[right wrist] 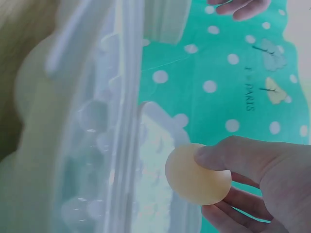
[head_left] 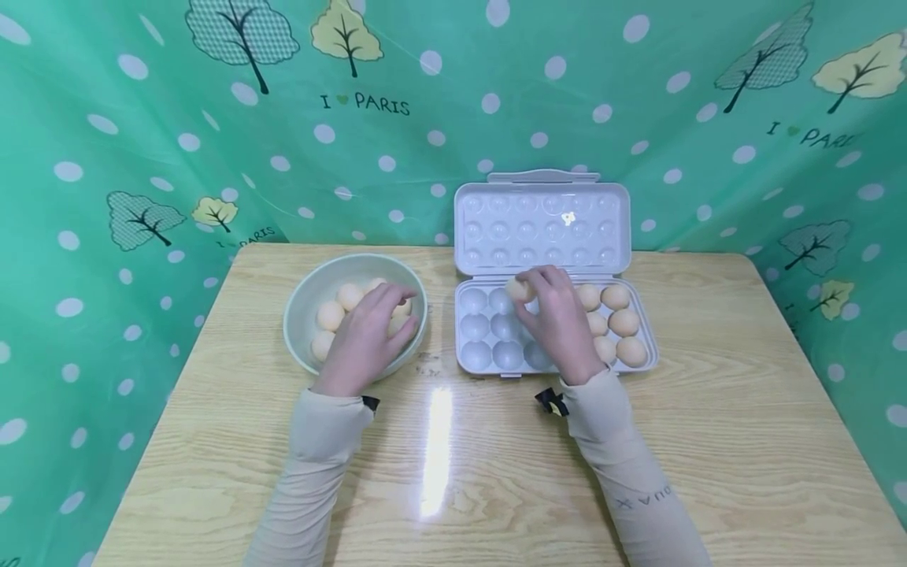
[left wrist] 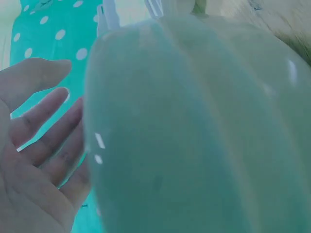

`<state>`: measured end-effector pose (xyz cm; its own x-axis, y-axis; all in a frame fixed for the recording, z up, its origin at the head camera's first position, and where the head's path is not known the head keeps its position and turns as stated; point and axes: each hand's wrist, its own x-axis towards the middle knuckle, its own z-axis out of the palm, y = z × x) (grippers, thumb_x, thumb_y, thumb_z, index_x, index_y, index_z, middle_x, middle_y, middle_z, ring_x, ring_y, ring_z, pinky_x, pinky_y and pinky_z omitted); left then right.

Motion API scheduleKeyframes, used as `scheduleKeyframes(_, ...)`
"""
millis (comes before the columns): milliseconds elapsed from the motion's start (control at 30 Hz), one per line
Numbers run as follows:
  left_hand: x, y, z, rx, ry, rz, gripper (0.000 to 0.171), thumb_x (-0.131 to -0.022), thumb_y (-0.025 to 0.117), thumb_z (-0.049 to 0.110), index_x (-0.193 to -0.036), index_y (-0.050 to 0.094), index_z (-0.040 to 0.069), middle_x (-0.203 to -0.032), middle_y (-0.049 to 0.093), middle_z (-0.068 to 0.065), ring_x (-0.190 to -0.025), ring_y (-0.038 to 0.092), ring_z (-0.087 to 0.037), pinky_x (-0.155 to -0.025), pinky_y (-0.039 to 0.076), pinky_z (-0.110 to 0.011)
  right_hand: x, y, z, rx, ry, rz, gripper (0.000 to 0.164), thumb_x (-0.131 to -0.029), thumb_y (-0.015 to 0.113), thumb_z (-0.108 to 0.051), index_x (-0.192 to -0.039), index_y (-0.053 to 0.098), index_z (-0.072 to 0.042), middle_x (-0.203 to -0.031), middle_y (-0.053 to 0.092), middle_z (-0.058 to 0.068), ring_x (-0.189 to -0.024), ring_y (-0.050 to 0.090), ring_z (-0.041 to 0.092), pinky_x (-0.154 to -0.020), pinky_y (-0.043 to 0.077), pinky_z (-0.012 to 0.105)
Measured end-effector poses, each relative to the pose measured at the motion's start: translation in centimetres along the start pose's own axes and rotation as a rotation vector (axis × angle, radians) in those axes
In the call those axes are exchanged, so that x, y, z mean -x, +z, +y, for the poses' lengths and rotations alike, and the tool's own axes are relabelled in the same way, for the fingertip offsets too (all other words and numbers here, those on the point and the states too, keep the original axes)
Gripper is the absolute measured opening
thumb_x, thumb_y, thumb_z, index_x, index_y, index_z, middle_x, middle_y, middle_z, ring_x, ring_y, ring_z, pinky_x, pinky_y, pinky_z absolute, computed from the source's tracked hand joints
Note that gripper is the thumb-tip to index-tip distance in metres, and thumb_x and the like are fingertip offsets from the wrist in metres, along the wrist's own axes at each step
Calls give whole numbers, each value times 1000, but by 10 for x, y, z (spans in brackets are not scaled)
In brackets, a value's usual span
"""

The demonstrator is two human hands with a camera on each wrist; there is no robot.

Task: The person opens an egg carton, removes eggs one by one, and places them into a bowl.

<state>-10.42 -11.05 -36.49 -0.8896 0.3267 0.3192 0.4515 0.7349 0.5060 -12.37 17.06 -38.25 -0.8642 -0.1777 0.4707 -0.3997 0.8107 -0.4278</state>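
My right hand [head_left: 560, 327] pinches an egg [head_left: 520, 290] between thumb and fingers, above the cups of an open plastic egg carton [head_left: 475, 326]. The right wrist view shows the same pale egg [right wrist: 197, 177] at the fingertips. Several eggs [head_left: 624, 323] sit in the carton's right-hand cups, while its left cups hold none. My left hand [head_left: 372, 335] is over a pale green bowl [head_left: 300, 307] with several eggs [head_left: 330, 315] inside, partly hidden by the hand. In the left wrist view, the left fingers are spread and loosely bent, with nothing held.
The carton's lid [head_left: 542, 224] stands raised at the back, near a green dotted cloth [head_left: 411, 173] that hangs behind and beside the table. Bowl and carton stand side by side on the light wooden table [head_left: 496, 472], with a narrow gap between.
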Motion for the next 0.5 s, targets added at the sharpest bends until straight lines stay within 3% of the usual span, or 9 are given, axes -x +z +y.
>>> scheduleKeyframes(500,1,4,15,4,169,56,35,-90,72,13,-122,62,6,-114,66,-9,-105,63,-24,-93,55,-38,7,-20,-28,-88,-79,36,33,-80,80,-4,-110,68,-2,-111,65,11,-106,59,27,-93,52,39)
